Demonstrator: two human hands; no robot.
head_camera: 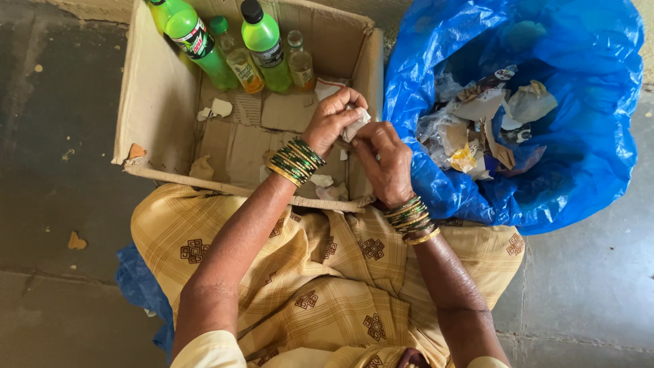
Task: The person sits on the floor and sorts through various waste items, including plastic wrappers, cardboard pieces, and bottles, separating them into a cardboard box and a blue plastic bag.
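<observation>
My left hand (pixel 332 121) and my right hand (pixel 385 162) meet above the right side of an open cardboard box (pixel 158 88). Both pinch a small white paper scrap (pixel 355 127) between their fingers. Green and gold bangles sit on both wrists. Inside the box lie a few torn paper and cardboard scraps (pixel 216 109), and several plastic bottles (pixel 266 44) lean at its far end, two of them large and green. To the right, a blue plastic bag (pixel 586 157) stands open, holding crumpled paper and wrapper waste (pixel 480 119).
I sit on a grey stone floor with a yellow patterned cloth (pixel 334 272) over my lap, touching the box's near edge. A bit of blue plastic (pixel 139 286) shows under my left side. A small cardboard chip (pixel 76 240) lies on the floor at left.
</observation>
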